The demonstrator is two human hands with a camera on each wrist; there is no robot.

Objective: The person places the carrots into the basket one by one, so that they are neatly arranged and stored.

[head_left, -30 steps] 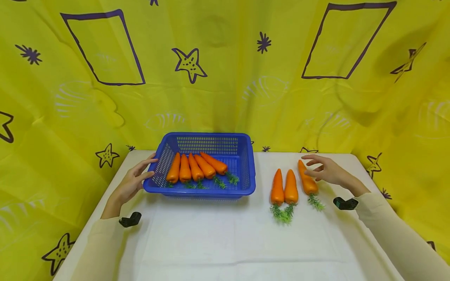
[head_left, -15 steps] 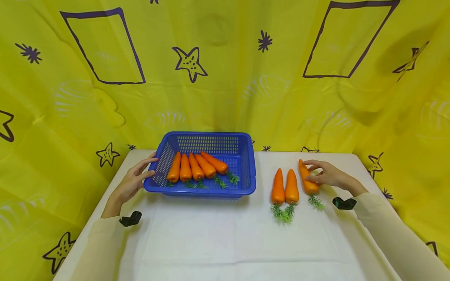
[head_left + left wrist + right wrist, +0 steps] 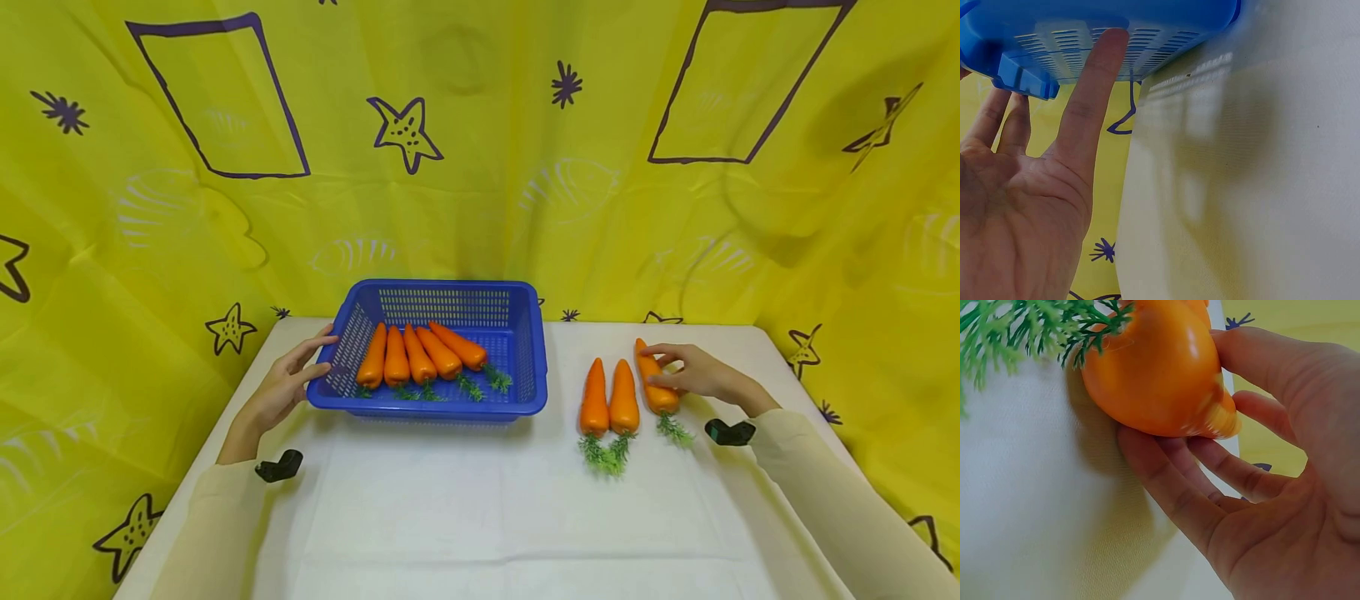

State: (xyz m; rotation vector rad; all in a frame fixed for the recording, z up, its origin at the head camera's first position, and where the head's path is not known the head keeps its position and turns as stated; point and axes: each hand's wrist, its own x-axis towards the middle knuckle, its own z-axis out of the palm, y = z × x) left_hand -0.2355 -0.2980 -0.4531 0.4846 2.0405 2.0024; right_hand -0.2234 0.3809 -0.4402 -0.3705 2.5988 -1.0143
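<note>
A blue plastic basket (image 3: 450, 408) with slotted walls stands at the back of the table and holds several orange carrots (image 3: 396, 358) with green tops. My left hand (image 3: 281, 387) rests on its left end; the left wrist view shows a straight thumb against the basket wall. At the right, my right hand (image 3: 693, 372) holds a carrot (image 3: 662, 398) between thumb and fingers. Its rounded end and leafy top fill the upper part of the right wrist view, with fingertips under its side. To the left of it lie two more carrots, one carrot (image 3: 595, 400) beside another carrot (image 3: 624, 400).
A white cloth (image 3: 480, 500) covers the table. Yellow patterned curtains (image 3: 465, 183) hang close behind and along both sides. Each wrist wears a small dark device, such as the right wrist device (image 3: 730, 432).
My right hand has come down onto the rightmost carrot, its thumb and fingers now around it. The left hand stays at the basket's end.
</note>
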